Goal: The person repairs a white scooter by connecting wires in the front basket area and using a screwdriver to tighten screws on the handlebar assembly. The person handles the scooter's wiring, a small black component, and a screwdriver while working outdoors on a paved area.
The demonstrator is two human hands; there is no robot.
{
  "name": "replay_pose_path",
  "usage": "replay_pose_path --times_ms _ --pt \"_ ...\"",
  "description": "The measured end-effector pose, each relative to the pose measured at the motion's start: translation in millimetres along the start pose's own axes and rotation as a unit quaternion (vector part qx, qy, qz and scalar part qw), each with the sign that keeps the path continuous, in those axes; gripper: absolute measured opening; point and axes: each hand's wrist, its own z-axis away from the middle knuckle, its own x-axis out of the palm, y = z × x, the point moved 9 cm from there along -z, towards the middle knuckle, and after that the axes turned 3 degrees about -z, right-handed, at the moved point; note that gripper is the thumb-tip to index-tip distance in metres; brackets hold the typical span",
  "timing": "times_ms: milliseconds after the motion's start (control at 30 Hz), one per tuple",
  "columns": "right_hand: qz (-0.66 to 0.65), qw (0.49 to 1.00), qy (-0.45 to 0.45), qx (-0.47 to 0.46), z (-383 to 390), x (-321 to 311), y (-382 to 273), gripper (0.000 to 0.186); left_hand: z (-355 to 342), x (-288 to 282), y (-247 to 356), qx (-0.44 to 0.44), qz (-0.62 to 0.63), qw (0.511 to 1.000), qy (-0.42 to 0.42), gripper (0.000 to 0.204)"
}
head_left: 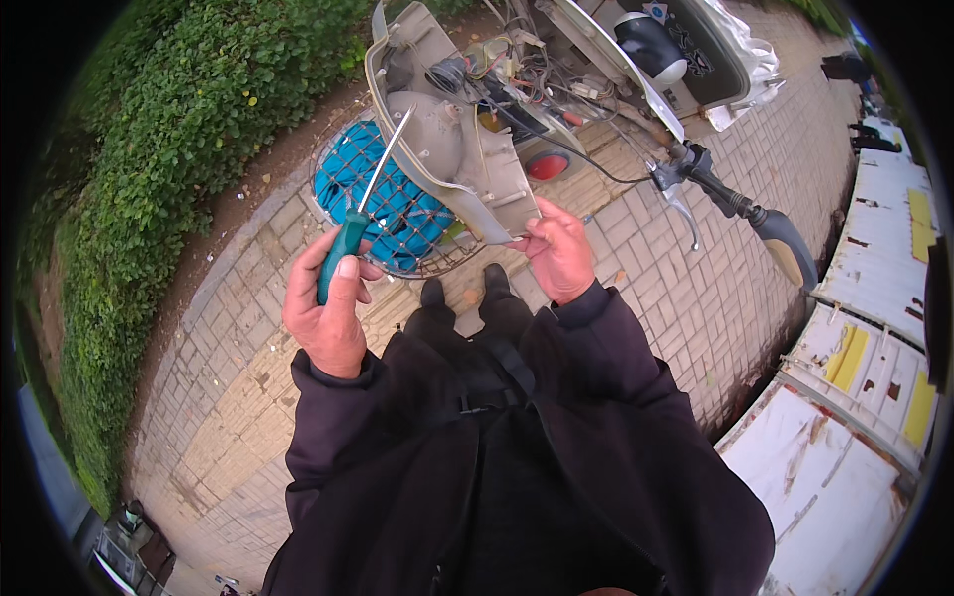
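My left hand (331, 306) is closed around the green handle of a screwdriver (349, 241), whose metal shaft points up and to the right. The shaft crosses in front of a beige plastic scooter front cover (475, 202). My right hand (556, 248) pinches the lower corner of that cover between thumb and fingers. The cover's hollow inner side faces me, with the back of a rounded headlight housing (427, 129) in it. Behind the cover, loose wiring (527, 74) is exposed on the scooter's front end.
A wire basket (343, 184) holding a bright blue bundle (407, 223) is below the cover. The handlebar (720, 189) with its brake lever (683, 219) extends right. A green hedge (169, 129) lines the left. White and yellow barriers (840, 427) stand right of the brick paving (248, 387).
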Motion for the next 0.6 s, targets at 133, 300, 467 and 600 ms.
replay_pose_path --times_ms 133,300,467,600 --pt "0.038 0.999 0.021 -0.011 3 7 18 0.043 -2 -7 -9 -0.025 0.014 1.000 -0.008 0.032" --pt "0.070 0.996 0.048 -0.006 7 8 15 0.041 0 1 -14 -0.055 0.052 0.997 -0.029 0.033" --pt "0.085 0.995 0.044 0.026 2 5 3 0.041 5 25 -10 -0.094 0.081 0.991 -0.050 0.034" --pt "0.081 0.995 0.033 0.044 -7 -5 -2 0.038 12 69 -11 -0.124 0.103 0.982 -0.102 0.033"
